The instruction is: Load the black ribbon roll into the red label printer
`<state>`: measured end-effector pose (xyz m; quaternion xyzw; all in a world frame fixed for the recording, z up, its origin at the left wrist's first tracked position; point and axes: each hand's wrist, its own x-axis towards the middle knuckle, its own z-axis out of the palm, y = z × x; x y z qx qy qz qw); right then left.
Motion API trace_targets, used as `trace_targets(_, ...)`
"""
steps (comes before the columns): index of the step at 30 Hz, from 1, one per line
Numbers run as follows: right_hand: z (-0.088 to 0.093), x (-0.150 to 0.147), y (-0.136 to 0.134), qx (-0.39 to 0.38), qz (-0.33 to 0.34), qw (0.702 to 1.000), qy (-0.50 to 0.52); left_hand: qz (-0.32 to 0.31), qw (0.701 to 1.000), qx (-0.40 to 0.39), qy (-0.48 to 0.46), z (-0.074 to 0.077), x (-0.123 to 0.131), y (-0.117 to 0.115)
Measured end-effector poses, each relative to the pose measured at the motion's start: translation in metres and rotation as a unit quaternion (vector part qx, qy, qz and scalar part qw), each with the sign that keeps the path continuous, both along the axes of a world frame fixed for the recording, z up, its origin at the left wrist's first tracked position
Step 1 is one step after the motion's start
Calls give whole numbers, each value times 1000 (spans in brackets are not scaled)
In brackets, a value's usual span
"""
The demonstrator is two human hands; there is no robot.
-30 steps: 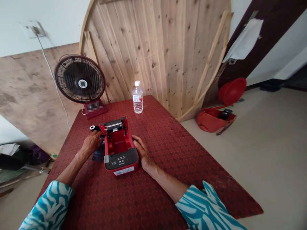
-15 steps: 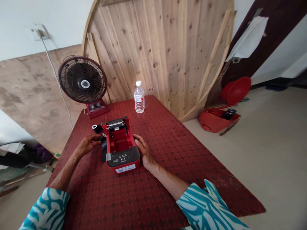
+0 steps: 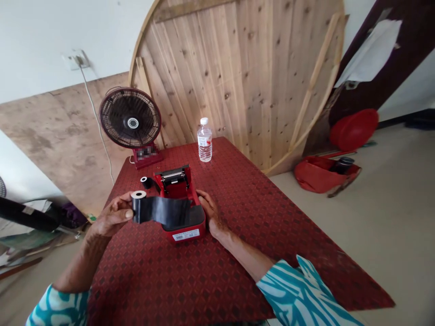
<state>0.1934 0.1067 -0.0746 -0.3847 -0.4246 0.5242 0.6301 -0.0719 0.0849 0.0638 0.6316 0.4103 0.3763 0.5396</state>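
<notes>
A red and black label printer [image 3: 200, 228] stands on the table with its lid [image 3: 172, 177] raised. My left hand [image 3: 115, 213] grips a roll of black ribbon [image 3: 137, 209] with a white core, held upright left of the printer. From that roll a shiny black strip [image 3: 163, 210] stretches rightward across the printer's front and hides most of its button panel. My right hand [image 3: 211, 210] is wrapped round the printer's right side. Behind the left hand, a smaller black roll [image 3: 146, 183] lies on the table beside the lid.
The table [image 3: 238, 262] has a red patterned cover. At its back are a fan [image 3: 131, 120] and a water bottle [image 3: 205, 142]. A large round wooden panel [image 3: 244, 81] leans on the wall. A red bag [image 3: 314, 174] and a red basin [image 3: 355, 129] are on the right.
My left hand has lifted the ribbon roll from beside the printer and turned it upright, drawing the black strip over the printer's front. The right hand stays on the printer; the view has shifted slightly.
</notes>
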Motion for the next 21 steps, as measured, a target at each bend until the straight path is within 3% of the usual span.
trace_targets(2,1,0,0,-7,3,1000,4,-23,994,31,100,8,16,-1)
trace_targets(4,1,0,1,-8,0,1000,0,-27,967,96,236,13,36,3)
trace_targets(9,-2,0,3,-2,-5,1000,-14,34,832,266,485,9,79,16)
trace_targets(15,-7,0,5,2,0,1000,-10,-15,713,295,636,-5,103,28)
trace_targets(17,-7,0,5,3,-2,1000,-8,-25,693,277,664,-10,108,36)
trace_targets(21,-6,0,5,8,-2,1000,-12,-53,693,256,672,-16,113,50)
